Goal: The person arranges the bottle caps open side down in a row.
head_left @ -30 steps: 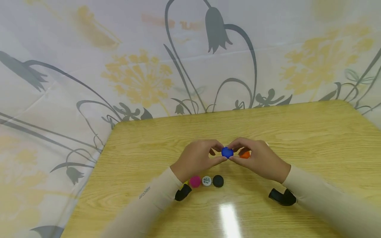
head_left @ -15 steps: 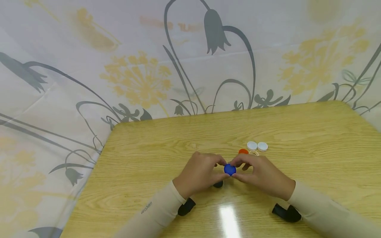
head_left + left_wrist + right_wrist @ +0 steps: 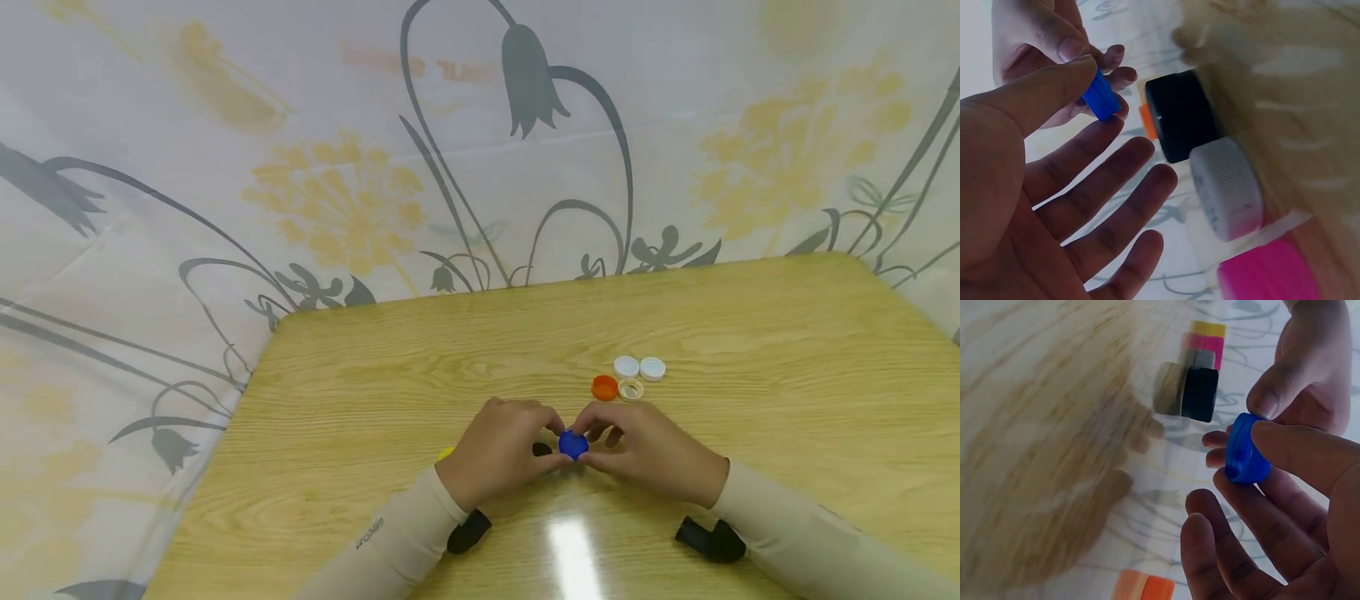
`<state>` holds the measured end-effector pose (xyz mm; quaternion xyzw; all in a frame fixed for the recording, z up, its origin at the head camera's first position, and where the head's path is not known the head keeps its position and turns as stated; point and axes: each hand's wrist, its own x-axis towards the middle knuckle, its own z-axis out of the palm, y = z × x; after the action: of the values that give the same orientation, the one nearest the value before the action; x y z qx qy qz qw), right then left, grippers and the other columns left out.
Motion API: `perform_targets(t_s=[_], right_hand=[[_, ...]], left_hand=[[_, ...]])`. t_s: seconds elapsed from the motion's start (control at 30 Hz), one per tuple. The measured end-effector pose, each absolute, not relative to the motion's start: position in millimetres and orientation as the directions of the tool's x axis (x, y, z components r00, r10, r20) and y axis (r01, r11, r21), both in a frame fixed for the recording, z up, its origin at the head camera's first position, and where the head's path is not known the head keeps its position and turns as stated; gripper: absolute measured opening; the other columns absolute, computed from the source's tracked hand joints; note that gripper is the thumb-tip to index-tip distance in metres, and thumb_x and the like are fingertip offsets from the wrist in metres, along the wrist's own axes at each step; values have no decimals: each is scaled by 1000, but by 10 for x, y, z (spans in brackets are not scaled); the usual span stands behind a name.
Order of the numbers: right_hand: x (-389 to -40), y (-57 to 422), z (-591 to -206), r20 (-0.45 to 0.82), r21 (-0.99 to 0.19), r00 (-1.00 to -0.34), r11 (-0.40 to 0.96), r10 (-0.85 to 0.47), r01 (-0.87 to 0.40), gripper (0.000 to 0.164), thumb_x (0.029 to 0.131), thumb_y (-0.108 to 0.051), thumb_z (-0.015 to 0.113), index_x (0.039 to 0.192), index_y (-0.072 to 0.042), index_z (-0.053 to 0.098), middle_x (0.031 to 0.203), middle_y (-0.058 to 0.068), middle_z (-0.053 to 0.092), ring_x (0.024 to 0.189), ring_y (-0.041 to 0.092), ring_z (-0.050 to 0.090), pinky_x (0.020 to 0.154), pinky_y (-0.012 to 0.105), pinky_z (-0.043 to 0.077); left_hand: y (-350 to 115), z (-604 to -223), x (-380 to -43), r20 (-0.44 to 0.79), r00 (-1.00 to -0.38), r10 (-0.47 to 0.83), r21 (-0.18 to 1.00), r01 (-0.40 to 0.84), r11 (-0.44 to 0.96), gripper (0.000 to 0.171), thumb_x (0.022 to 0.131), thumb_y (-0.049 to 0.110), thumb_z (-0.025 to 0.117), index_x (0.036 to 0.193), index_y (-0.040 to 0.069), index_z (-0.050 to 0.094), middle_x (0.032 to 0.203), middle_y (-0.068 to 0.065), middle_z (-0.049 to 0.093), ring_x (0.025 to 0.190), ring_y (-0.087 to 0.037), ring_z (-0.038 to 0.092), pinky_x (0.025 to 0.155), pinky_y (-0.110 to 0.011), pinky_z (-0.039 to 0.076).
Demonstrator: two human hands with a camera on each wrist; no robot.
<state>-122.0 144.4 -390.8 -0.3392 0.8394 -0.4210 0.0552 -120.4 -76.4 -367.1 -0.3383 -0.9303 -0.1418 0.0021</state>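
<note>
Both hands hold a small blue bottle cap (image 3: pixel 573 444) between them, low over the wooden table (image 3: pixel 750 333). My left hand (image 3: pixel 546 435) pinches it with thumb and forefinger from the left. From the right, my right hand (image 3: pixel 600 433) pinches it too. In the left wrist view the blue cap (image 3: pixel 1100 97) is just beside a black cap (image 3: pixel 1182 115), which ends a row with a white cap (image 3: pixel 1229 187) and a pink cap (image 3: pixel 1272 275). The right wrist view shows the blue cap (image 3: pixel 1246 450) on edge, near the black cap (image 3: pixel 1200 394), with pink (image 3: pixel 1205 344) and yellow (image 3: pixel 1208 328) caps behind.
An orange cap (image 3: pixel 603 387), a beige ring-like cap (image 3: pixel 631 389) and two white caps (image 3: pixel 626 367) (image 3: pixel 652 368) lie in a cluster behind my right hand. My left hand hides most of the cap row; a yellow cap (image 3: pixel 446 452) peeks out. A flowered cloth (image 3: pixel 337 192) hangs behind the table.
Both hands have carried the blue cap toward me and down, from beside the orange cap to the right end of the cap row. The orange and white caps are now uncovered.
</note>
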Motion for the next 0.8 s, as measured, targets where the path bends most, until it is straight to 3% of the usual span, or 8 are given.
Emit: perform_targets(t_s=[0.33, 0.53, 0.8], right_hand=[[-1219, 1464, -3943, 76, -778, -774, 448, -628, -440, 20, 88, -12, 77, 103, -18, 66, 85, -9, 66, 71, 1, 58, 62, 22, 52], [-1213, 1452, -3977, 43, -793, -784, 457, -619, -404, 21, 87, -12, 77, 105, -16, 65, 80, -7, 65, 67, 2, 58, 60, 22, 51], [-1205, 1457, -3974, 11, -792, -792, 478, -611, -380, 20, 88, -14, 76, 105, -16, 66, 73, -8, 63, 64, 2, 56, 58, 22, 49]], left_hand=[[-744, -3774, -1199, 50, -777, 628, 259, 617, 743, 29, 88, 45, 75, 104, 21, 75, 97, 13, 74, 87, -2, 66, 82, -31, 50], [-738, -3785, -1193, 30, -785, 619, 228, 608, 760, 26, 89, 46, 74, 103, 23, 76, 98, 13, 74, 90, -7, 65, 86, -35, 52], [-726, -3794, -1186, 26, -790, 613, 210, 604, 769, 25, 90, 45, 73, 102, 24, 76, 99, 12, 73, 89, -7, 64, 80, -31, 50]])
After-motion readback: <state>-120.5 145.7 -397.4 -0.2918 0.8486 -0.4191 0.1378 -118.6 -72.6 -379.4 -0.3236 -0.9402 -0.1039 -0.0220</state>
